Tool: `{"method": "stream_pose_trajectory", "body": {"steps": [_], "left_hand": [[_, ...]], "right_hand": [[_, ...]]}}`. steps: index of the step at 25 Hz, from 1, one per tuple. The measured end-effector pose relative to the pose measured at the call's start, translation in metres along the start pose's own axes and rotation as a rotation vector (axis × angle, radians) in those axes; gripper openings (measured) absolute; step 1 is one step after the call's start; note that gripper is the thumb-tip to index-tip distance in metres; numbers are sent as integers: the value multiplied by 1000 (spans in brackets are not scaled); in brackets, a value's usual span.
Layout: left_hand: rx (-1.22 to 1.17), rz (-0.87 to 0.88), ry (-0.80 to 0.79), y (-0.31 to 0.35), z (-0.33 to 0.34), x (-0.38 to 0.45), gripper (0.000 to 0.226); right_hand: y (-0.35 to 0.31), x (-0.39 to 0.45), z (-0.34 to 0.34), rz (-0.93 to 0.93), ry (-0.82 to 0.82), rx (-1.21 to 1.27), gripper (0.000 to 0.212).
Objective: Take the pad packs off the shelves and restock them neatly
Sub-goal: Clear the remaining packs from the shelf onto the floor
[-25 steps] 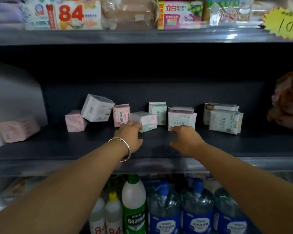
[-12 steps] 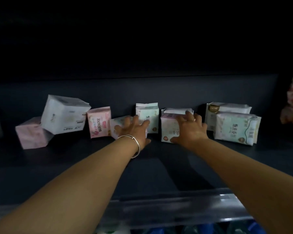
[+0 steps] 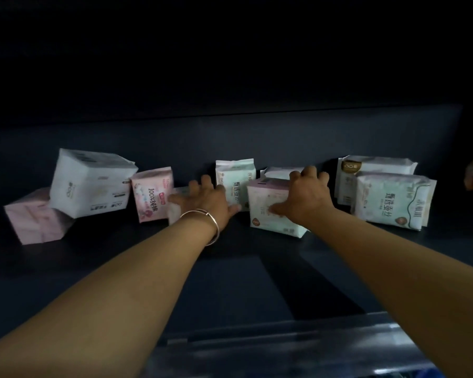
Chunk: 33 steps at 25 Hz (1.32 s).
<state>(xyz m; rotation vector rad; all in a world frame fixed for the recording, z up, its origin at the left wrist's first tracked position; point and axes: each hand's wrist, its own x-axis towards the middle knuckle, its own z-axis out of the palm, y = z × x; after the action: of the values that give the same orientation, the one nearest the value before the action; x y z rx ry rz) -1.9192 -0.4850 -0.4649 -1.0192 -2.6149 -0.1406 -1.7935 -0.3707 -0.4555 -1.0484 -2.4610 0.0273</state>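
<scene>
I count nine soft plastic-wrapped rectangular pad packs on dark shelf (image 3: 229, 268). Left hand (image 3: 208, 203) clasps small pale pack (image 3: 175, 208); right hand (image 3: 306, 195) grips pink-white pack (image 3: 268, 205).

The pink pack (image 3: 152, 194) carries the vertical print "100% 纯棉". The green-and-white pack (image 3: 390, 204) at the right carries large vertical Chinese characters, not clearly legible. Small print on the white pack (image 3: 92, 184) is too small to read.

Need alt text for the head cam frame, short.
Both hands reach into a dark shelf: the left hand grips a small pale pack, the right hand grips a mint-and-pink pack. Other pad packs sit scattered alongside.
</scene>
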Motion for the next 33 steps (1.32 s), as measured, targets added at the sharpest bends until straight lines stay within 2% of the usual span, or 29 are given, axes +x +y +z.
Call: {"method": "stream_pose_trajectory", "body": {"steps": [2, 4, 6, 9, 13, 17, 20, 25, 29, 33], "left_hand": [[-27, -34, 121, -8, -3, -1, 55], [-70, -123, 146, -15, -2, -1, 59], [-135, -256, 48, -21, 0, -3, 68], [-214, -339, -86, -26, 1, -2, 76], [-283, -334, -103, -26, -9, -10, 89], [-360, -310, -71, -26, -28, -35, 88], [-366, -299, -49, -25, -55, -67, 83], [-438, -249, -32, -27, -101, -131, 94], [-376, -242, -36, -33, -128, -197, 96], [-329, -223, -82, -38, -142, -264, 100]], "right_hand": [[-2, -1, -3, 2, -13, 29, 77], [-4, -3, -5, 45, -75, 183, 78], [-3, -5, -2, 66, -114, 325, 79], [-4, -8, 0, 90, -110, 323, 82], [-9, -16, -6, 109, -70, 367, 77], [-14, -38, -22, 26, -11, 339, 76], [-15, -63, -47, -10, -11, 333, 73], [-10, -119, -96, -71, -5, 393, 75], [1, -179, -132, -105, -39, 453, 81], [13, -245, -151, -126, -141, 523, 73]]}}
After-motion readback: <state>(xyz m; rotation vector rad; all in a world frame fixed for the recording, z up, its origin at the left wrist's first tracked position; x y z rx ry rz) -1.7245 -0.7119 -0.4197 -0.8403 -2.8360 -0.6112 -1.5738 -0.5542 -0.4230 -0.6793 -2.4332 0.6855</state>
